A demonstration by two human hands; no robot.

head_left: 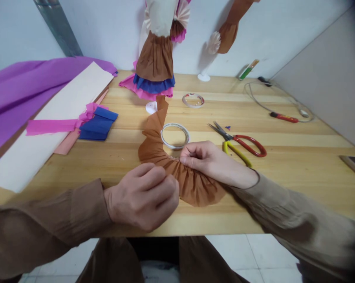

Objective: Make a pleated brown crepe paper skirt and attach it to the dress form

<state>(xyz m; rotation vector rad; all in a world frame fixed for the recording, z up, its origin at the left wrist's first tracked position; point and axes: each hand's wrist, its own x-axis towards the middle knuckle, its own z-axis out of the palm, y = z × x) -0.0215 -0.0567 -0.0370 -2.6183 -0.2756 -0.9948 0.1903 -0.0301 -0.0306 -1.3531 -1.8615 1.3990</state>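
A curved strip of pleated brown crepe paper [154, 147] lies on the wooden table [298, 165] near its front edge. My left hand [143, 200] is closed, pinching the folds at the paper's lower middle. My right hand [208, 161] is also closed, its fingertips pressing the pleats at the paper's inner edge. A roll of clear tape [175, 136] lies just behind the paper, almost touching it.
Red and yellow scissors [239, 142] lie right of the tape. A second tape ring [193, 100], a paper-dressed doll figure [155, 59], blue paper [98, 124], pink paper [52, 126], white sheets [62, 114], purple sheets [15, 88], a glue tube [248, 70], a cable tool [283, 117] sit around.
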